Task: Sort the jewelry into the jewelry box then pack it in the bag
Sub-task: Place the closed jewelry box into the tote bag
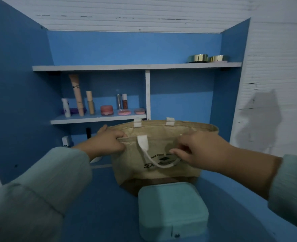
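Jute bag (161,151) stands on the blue counter (100,206), its mouth held open: left hand (109,140) pinches the near rim, right hand (196,149) its handle. The closed teal jewelry box (172,210) lies just before it; packing seems next, needing one hand freed to lift it in

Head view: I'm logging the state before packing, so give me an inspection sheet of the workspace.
Surface: blue desk, dim light.
Job's things: teal jewelry box closed, in front of the tan tote bag, which stands upright with its mouth open.
Clutter: cosmetics on the lower shelf; gold tins on the upper shelf.
Hands: left hand grips the bag's near rim; right hand pinches the rim by the white handle.
Cables: white plug at the back left; cord unclear.
Surroundings: blue cabinet walls, white panelled wall at right.
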`<action>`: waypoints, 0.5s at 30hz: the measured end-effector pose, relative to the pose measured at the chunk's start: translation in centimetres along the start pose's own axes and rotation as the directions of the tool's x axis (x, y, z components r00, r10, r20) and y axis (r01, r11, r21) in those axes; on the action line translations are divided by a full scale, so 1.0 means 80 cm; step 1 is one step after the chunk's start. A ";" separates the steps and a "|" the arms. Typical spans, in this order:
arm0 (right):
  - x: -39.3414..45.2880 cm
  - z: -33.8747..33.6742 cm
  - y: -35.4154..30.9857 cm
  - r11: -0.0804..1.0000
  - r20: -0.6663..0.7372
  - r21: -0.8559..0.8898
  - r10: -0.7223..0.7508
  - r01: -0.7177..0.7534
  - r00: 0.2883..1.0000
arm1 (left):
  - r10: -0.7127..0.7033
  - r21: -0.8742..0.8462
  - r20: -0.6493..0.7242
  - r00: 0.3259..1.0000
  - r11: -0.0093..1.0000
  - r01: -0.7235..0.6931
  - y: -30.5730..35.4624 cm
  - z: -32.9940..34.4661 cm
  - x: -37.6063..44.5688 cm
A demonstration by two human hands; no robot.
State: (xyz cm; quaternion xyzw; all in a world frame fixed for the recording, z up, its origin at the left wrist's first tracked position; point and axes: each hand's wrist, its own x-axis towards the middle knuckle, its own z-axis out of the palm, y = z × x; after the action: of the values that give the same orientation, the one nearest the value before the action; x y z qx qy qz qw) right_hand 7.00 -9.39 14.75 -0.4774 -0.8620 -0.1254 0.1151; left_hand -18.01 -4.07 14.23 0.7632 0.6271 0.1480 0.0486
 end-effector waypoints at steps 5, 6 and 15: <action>-0.035 0.018 -0.006 0.950 0.345 0.051 0.274 -0.309 0.898 | 0.010 -0.020 -0.010 1.000 1.000 -0.010 0.002 0.011 -0.010; -0.041 0.023 -0.008 0.933 0.407 0.054 0.306 -0.357 0.861 | 0.015 -0.024 -0.019 1.000 1.000 -0.016 0.001 0.015 -0.011; -0.071 0.083 -0.026 0.561 0.659 0.320 0.447 -0.763 0.605 | 0.079 0.002 -0.135 0.988 0.997 -0.079 0.002 0.037 -0.031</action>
State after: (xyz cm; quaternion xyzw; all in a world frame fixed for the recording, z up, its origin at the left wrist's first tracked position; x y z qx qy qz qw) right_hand 7.66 -12.82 6.46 -0.7103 -0.6239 0.3203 0.0597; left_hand -17.40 -6.17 11.04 0.7756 0.5979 0.2022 0.0011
